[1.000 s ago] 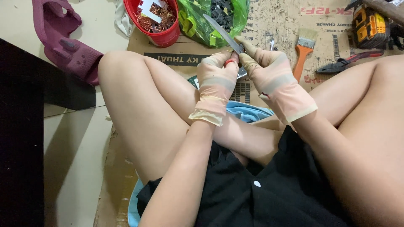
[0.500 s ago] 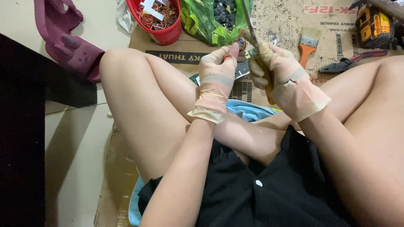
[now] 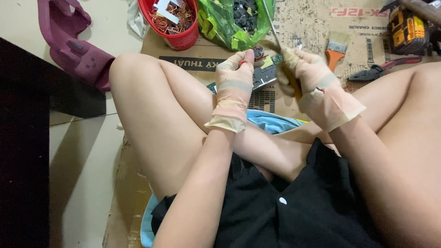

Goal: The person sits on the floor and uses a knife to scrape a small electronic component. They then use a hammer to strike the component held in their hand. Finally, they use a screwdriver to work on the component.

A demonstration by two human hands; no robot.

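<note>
Item: small coil part, pinched in my left hand, at twelve o'clock from my knees. My right hand grips a knife, blade running toward twelve, tip side touching the part. Red bucket: copper wire scraps. Green bag: dark pieces.

A sheet of brown cardboard covers the pale floor beneath the gloved hands. On it, beyond the grip, stand a red bucket and a green bag; right of the grip lie an orange-handled brush, pliers and what looks like a yellow power tool. A maroon sandal lies far left on the floor.
</note>
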